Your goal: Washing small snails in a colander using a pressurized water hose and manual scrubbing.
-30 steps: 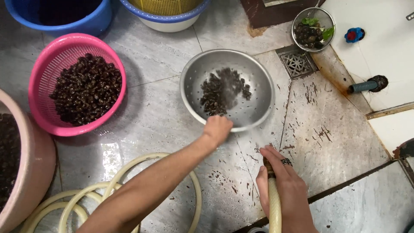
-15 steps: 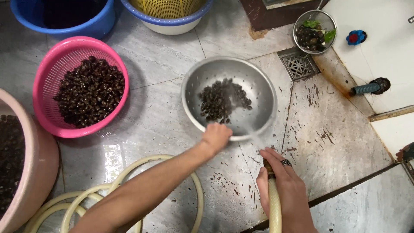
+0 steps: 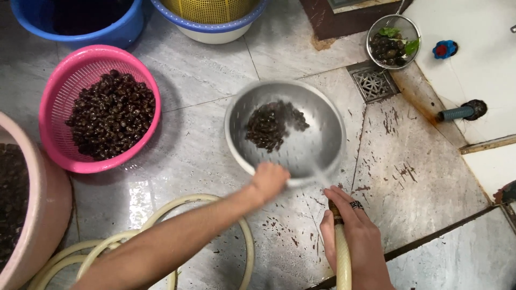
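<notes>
A metal bowl sits on the wet tiled floor with a heap of small dark snails inside. My left hand grips the bowl's near rim; bowl and hand are blurred by motion. My right hand, wearing a ring, holds the end of a cream hose pointed at the bowl, and a thin stream of water runs from it toward the rim.
A pink basket full of dark snails stands at left, beside a pink tub at the left edge. Blue basins and a yellow strainer sit at the top. A floor drain, small metal strainer and coiled hose lie nearby.
My left hand has kept its hold on the bowl's rim and is shaking it; the snails have shifted inside. The hose hand stays in place.
</notes>
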